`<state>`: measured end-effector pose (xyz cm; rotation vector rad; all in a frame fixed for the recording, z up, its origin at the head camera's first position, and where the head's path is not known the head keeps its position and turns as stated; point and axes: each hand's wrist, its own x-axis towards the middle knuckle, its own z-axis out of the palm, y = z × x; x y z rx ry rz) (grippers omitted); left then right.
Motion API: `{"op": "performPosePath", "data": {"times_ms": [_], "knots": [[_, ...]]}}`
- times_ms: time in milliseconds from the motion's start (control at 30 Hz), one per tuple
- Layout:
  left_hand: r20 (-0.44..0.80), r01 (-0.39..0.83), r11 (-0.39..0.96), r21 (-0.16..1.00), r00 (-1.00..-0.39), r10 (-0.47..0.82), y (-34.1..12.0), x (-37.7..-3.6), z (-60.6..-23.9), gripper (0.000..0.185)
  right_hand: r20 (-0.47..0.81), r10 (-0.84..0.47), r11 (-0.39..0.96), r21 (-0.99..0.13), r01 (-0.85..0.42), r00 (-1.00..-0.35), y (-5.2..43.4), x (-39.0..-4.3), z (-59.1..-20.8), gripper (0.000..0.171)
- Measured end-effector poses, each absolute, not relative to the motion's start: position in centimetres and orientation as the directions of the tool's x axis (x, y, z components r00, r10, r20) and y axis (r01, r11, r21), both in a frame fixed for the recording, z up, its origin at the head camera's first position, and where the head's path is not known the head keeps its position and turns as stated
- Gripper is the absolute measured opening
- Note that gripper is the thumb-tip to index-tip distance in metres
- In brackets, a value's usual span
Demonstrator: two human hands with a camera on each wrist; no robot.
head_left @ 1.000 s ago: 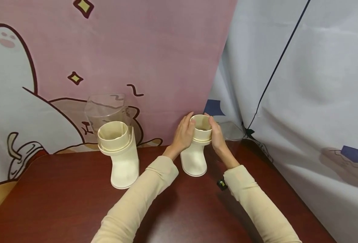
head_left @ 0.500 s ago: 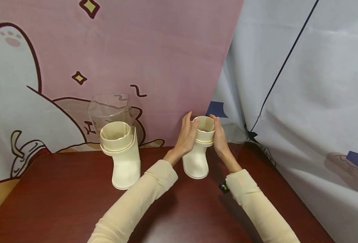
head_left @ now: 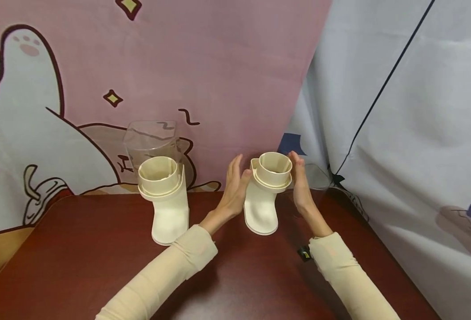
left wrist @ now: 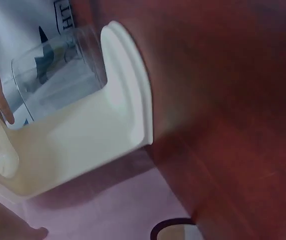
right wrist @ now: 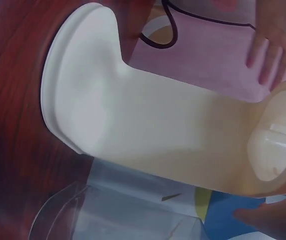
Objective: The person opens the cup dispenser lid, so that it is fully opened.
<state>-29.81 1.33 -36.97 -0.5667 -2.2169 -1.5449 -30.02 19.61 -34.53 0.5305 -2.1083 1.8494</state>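
A cream plastic stand (head_left: 261,209) with a rounded foot and a round collar (head_left: 274,171) on top stands upright on the dark red table. My left hand (head_left: 233,189) is to its left, fingers straight, with a small gap to the stand. On the other side my right hand (head_left: 301,184) is held upright close to the collar, fingers straight; whether it touches is hard to tell. Both wrist views show the stand's hollow top, as at the collar (right wrist: 278,135) in the right one. Neither hand grips anything.
A matching cream stand (head_left: 170,218) is at the left, a clear plastic container (head_left: 149,133) behind it. Another clear container (head_left: 317,177) sits behind my right hand. Fabric walls, pink (head_left: 219,66) and white (head_left: 399,133), rise behind and right. A small black device (head_left: 304,253) is by my right cuff.
Both hands have come away from the collar and spread apart, the left one further to the left. The stand stays upright on the table. The whole view has shifted slightly.
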Motion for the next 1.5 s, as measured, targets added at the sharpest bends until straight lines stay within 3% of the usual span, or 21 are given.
{"op": "performPosePath", "data": {"times_ms": [200, 567, 1200, 1500], "knots": [[0.466, 0.485, 0.293, 0.824, -0.874, 0.136, 0.6, -27.8, -37.2, 0.076, 0.444, -0.109, 0.08, -0.888, -0.453, -0.89, 18.8, -27.6, -33.5, 0.061], [0.436, 0.471, 0.255, 0.844, -0.881, 0.185, -0.8, -24.7, -38.0, 0.064, 0.376, -0.128, 0.081, -0.918, -0.387, -0.918, 20.4, -26.4, -36.1, 0.06], [0.379, 0.428, 0.211, 0.879, -0.894, 0.238, -1.9, -21.9, -38.3, 0.062, 0.396, -0.162, -0.008, -0.917, -0.4, -0.904, 19.9, -24.0, -36.4, 0.067], [0.334, 0.4, 0.211, 0.892, -0.898, 0.287, -2.9, -18.8, -36.0, 0.057, 0.366, -0.153, 0.01, -0.928, -0.371, -0.918, 20.6, -23.0, -37.0, 0.066]]}}
